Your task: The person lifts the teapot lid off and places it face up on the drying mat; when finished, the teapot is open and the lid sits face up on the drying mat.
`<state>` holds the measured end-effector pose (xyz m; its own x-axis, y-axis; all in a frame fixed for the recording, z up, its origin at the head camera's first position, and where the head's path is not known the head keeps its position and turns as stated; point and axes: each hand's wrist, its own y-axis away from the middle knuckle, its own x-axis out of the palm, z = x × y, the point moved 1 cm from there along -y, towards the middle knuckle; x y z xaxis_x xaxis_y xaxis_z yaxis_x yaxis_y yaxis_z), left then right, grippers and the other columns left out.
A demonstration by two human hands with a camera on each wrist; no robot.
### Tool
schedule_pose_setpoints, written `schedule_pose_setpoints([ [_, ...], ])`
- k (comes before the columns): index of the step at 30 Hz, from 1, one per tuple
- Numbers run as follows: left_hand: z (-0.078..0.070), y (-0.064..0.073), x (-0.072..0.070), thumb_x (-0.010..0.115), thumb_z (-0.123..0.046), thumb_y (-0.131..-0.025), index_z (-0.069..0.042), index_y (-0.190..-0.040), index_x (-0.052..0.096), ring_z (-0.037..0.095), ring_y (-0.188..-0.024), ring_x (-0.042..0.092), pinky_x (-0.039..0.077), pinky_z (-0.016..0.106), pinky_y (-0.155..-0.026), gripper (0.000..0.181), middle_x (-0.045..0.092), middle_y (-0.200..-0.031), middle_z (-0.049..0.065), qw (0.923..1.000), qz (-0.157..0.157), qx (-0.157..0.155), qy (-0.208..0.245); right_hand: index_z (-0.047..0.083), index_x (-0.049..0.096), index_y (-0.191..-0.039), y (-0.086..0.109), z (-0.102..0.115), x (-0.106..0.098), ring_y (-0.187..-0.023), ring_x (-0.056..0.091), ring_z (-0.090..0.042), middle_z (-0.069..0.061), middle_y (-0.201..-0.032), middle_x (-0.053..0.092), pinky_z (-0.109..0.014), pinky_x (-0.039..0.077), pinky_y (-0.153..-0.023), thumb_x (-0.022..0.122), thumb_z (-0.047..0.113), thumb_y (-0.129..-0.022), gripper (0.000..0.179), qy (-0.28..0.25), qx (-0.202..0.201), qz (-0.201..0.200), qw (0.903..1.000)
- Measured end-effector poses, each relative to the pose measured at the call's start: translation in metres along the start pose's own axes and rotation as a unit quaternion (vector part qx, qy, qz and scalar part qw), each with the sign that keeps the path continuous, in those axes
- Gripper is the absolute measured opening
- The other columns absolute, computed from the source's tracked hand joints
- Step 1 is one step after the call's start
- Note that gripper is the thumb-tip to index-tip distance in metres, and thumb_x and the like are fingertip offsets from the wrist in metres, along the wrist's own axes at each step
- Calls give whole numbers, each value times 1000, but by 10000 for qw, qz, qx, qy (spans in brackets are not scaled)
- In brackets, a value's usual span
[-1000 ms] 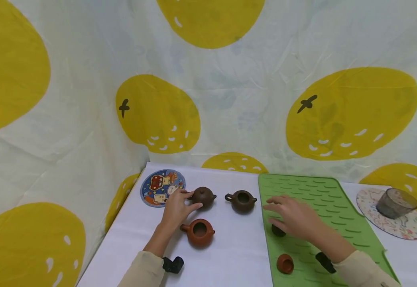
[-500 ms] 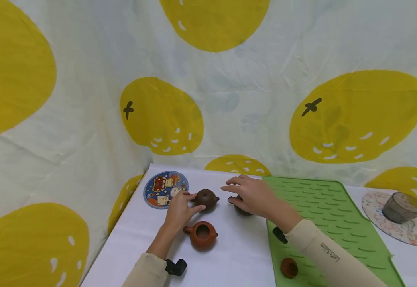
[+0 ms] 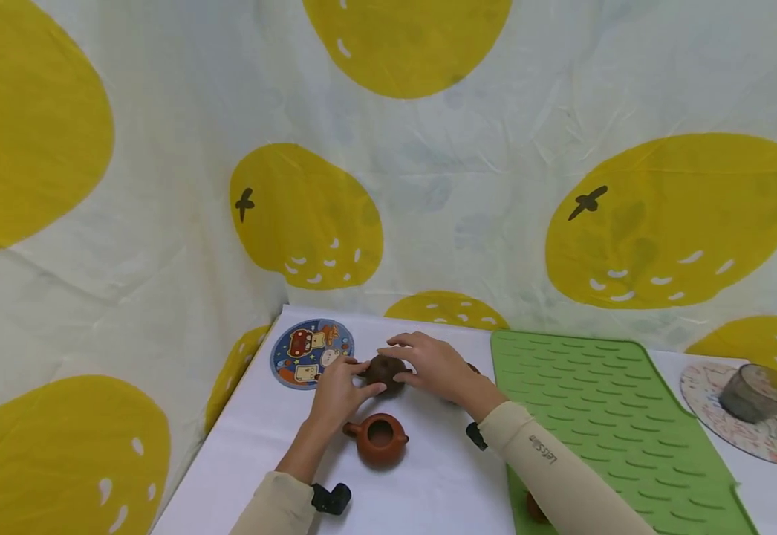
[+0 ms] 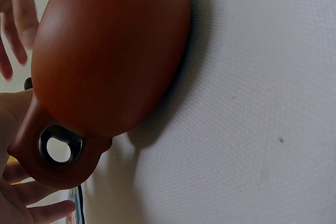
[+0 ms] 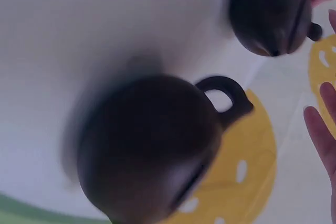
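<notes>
My left hand (image 3: 339, 388) pinches a lidded dark brown teapot (image 3: 383, 375) at its handle side, the thumb against the body. Reaching in from the other side, my right hand (image 3: 431, 364) has its loosely bent fingers over this teapot and its thumb near the spout; whether they touch it cannot be told. A second dark brown teapot (image 5: 152, 145) sits beneath the right wrist, largely hidden in the head view. Nearer the body stands a reddish-brown teapot (image 3: 380, 441) with an uncovered mouth, its side and handle filling much of the left wrist view.
A round blue patterned mat (image 3: 301, 364) lies at the back left. On the right is a green ridged mat (image 3: 589, 401), with a small reddish cup (image 3: 534, 509) partly behind the sleeve. Farther right, a smoky glass (image 3: 756, 394) stands on a floral round mat (image 3: 703, 379).
My right hand has swept left from the green mat, past the second dark teapot, to the lidded one. My left hand has kept its place at the lidded teapot.
</notes>
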<state>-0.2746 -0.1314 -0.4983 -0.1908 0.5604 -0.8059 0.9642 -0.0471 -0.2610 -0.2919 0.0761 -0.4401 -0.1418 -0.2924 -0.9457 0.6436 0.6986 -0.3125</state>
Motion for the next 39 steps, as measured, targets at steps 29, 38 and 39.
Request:
schedule_pose_setpoints([
  [29,-5,-2,0,88,-46,-77,-11,-120,76,35,-112,67,57,50,-96,57,71,-122,16,9999,-38,85,-132,22,71,-132,5,-7,39,-119,66,-22,-3,-141,67,-37,60,-95,82,20,-84,49,25,-198,-128,9997],
  [38,0,2,1,88,-46,-77,-10,-120,76,36,-113,67,57,51,-96,58,71,-122,17,9999,-24,79,-92,21,70,-133,5,-2,42,-121,66,-23,-3,-141,67,-38,59,-96,81,19,-84,51,-106,-42,-11,9999],
  [39,0,2,2,88,-46,-77,-10,-121,76,36,-113,67,57,51,-96,58,71,-122,17,9999,-12,66,-93,21,70,-134,5,-1,43,-121,66,-23,-4,-141,67,-38,59,-96,81,19,-84,51,-106,-28,9,9999],
])
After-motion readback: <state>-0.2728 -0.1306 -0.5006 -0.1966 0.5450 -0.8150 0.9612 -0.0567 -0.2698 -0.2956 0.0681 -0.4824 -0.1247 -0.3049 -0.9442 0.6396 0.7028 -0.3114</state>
